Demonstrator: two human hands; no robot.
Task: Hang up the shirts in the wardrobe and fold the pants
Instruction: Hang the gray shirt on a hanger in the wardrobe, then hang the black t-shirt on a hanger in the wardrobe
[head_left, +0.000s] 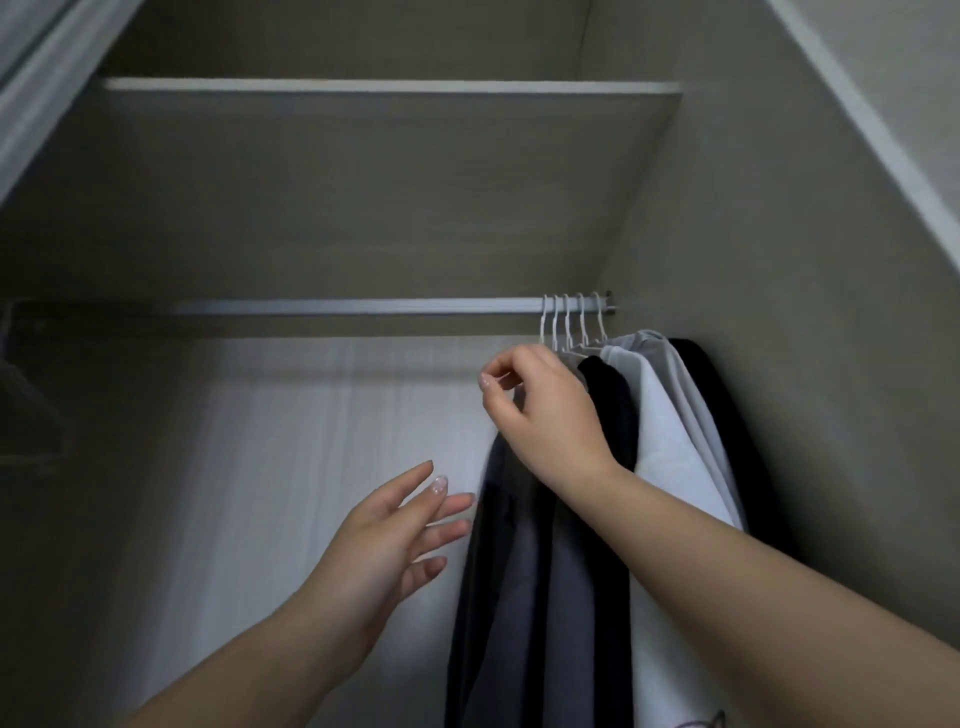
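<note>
The lower ends of the hanging shirts (597, 519) run off the bottom edge, and a dark printed mark on the white one is cut off at the lower right. At the far left, a dark shape in the shadow of the wardrobe is too dim to make out. Whether the right hand (545, 410) pinches anything cannot be told: its fingers are curled, thumb and forefinger tips close together, at the shoulder of the leftmost garment just below the thin white wire hanger hooks (571, 322). The left hand (400, 530) hovers with fingers straight and spread, holding nothing, just left of the dark grey shirt. The soft black, grey and white shirts hang bunched at the right end of the smooth silver metal rail (363, 306), against the right wall. Above runs a flat pale laminate shelf (389, 85); the back panel shows pale wood grain.
</note>
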